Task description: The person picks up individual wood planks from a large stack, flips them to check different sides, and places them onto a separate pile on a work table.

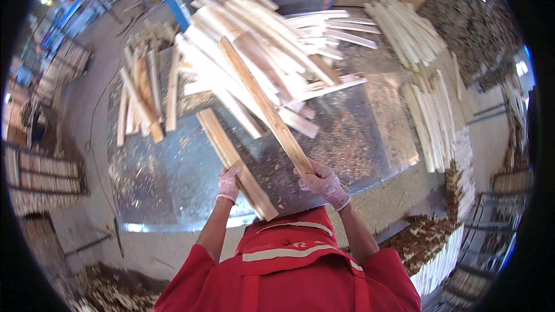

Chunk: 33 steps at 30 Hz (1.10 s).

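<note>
My left hand (230, 183), in a light knitted glove, grips a short wooden board (237, 164) by its left edge, below the middle. A longer, narrow wooden strip (266, 106) slants up and to the left from my right hand (320, 180), also gloved, which holds its lower end. Both pieces are over a metal-topped table (173, 182) strewn with wood chips. Beyond them lies a large, brightly lit pile of pale boards (256, 47), and the far end of the long strip overlaps it in view.
Several short wood pieces (141, 95) lie at the table's left. Stacked strips (433, 125) stand to the right, with more pale boards (405, 32) behind. A blue post (174, 6) rises at the far edge. Wood stacks (47, 171) stand on the left floor.
</note>
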### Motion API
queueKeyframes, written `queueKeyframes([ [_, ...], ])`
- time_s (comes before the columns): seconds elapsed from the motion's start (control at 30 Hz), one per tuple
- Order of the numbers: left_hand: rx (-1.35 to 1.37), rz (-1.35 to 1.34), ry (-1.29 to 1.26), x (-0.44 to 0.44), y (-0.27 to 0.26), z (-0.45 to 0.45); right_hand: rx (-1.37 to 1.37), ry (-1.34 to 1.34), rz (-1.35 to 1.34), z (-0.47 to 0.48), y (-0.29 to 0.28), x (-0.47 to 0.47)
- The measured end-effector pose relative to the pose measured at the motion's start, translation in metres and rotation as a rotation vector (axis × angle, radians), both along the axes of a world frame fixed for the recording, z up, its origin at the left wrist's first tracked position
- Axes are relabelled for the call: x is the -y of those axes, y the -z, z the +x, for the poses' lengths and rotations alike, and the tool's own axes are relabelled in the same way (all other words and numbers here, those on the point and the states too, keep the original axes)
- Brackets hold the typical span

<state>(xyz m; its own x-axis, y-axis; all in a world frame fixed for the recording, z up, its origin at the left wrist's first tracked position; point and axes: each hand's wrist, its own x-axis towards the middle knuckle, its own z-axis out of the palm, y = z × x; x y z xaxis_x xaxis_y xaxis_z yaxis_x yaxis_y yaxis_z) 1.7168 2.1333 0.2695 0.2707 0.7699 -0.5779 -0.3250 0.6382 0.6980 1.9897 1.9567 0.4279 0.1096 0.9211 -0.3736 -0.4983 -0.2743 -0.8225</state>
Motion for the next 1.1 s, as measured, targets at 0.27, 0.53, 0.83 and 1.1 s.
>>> queueKeyframes([
  [0.27,-0.201,-0.014,0.094,0.007,0.018,0.026,1.559,0.449,-0.119,0.108,0.005,0.044],
  [0.53,-0.561,-0.204,0.089,-0.004,0.062,0.033,1.794,0.629,-0.342,0.247,0.052,0.09],
  [0.83,-0.591,-0.235,0.069,-0.002,0.056,0.059,1.814,0.579,-0.566,0.339,0.088,0.112],
  [1.1,-0.504,-0.266,0.105,-0.018,0.048,0.052,0.718,0.46,-0.68,0.416,0.106,0.175],
])
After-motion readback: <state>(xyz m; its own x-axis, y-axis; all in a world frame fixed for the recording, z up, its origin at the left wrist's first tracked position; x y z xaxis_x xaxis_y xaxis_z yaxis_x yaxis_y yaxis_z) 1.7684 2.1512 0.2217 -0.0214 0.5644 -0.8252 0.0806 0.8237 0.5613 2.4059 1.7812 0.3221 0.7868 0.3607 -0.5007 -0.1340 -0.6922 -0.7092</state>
